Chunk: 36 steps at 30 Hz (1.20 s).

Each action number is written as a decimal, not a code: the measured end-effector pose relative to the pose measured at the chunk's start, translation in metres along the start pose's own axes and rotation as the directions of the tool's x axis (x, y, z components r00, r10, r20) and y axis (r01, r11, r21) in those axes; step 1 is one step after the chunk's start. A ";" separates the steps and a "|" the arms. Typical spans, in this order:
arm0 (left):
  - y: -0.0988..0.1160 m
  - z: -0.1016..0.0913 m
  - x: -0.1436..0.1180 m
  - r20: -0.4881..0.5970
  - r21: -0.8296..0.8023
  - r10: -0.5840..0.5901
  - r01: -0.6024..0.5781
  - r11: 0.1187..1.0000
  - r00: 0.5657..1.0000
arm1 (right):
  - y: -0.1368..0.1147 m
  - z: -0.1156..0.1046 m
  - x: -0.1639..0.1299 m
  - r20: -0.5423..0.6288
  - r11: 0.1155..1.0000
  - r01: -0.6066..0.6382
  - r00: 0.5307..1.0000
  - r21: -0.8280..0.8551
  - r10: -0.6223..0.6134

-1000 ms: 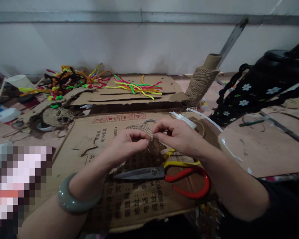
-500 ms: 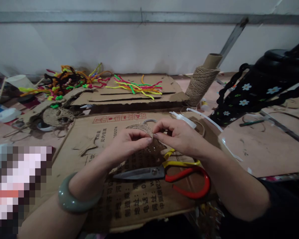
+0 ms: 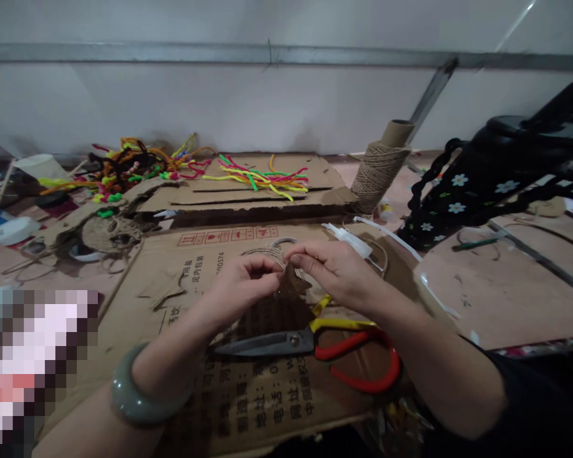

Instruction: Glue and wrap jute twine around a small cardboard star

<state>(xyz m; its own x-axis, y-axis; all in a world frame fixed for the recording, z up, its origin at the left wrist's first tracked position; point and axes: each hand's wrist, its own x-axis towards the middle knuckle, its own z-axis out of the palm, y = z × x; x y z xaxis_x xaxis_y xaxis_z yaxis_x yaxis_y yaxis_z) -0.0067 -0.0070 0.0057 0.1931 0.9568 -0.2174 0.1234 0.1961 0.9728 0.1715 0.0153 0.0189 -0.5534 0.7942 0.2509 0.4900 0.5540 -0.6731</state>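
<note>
Together my left hand and right hand pinch a small cardboard piece wrapped in jute twine, fingertips closed on it from both sides, just above the flattened cardboard box on the table. Red printed Chinese characters and the digits "000574" show on the box near my left fingers; darker Chinese print runs along its near edge. Red-handled scissors lie on the box just below my hands. A cone of jute twine stands behind, beside a heap of coloured pipe cleaners.
</note>
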 end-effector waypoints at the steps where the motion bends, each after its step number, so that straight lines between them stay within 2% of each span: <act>1: 0.000 0.000 0.000 -0.009 -0.002 0.012 -0.012 1.000 1.000 | 0.000 0.000 0.000 -0.023 1.000 0.014 1.000 -0.008 -0.014; 9: 0.000 -0.001 0.000 -0.139 -0.004 0.047 -0.048 0.999 0.989 | 0.003 0.002 0.000 -0.219 0.971 0.042 0.971 -0.234 -0.094; 14: -0.003 -0.001 0.002 -0.186 -0.047 0.102 -0.113 0.992 0.977 | 0.006 0.007 -0.001 -0.272 0.943 0.104 0.942 -0.315 -0.195; 23: -0.011 0.001 0.003 -0.248 -0.110 0.138 -0.169 0.979 0.959 | 0.001 0.016 -0.005 -0.285 0.861 0.142 0.907 -0.488 -0.311; 30: -0.021 0.002 0.004 -0.249 -0.106 0.169 -0.201 0.974 0.953 | -0.004 0.019 -0.006 -0.294 0.814 0.098 0.902 -0.572 -0.315; 36: -0.020 0.002 0.004 -0.252 -0.135 0.167 -0.206 0.969 0.953 | -0.007 0.019 -0.006 -0.275 0.788 0.108 0.901 -0.606 -0.335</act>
<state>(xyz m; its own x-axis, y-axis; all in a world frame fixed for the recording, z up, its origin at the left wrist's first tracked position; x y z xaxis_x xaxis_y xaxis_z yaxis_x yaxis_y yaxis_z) -0.0066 -0.0079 -0.0142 -0.0410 0.9989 -0.0245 -0.0513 0.0224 0.9984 0.1582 0.0023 0.0086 -0.4777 0.5989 0.6428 0.7346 0.6736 -0.0817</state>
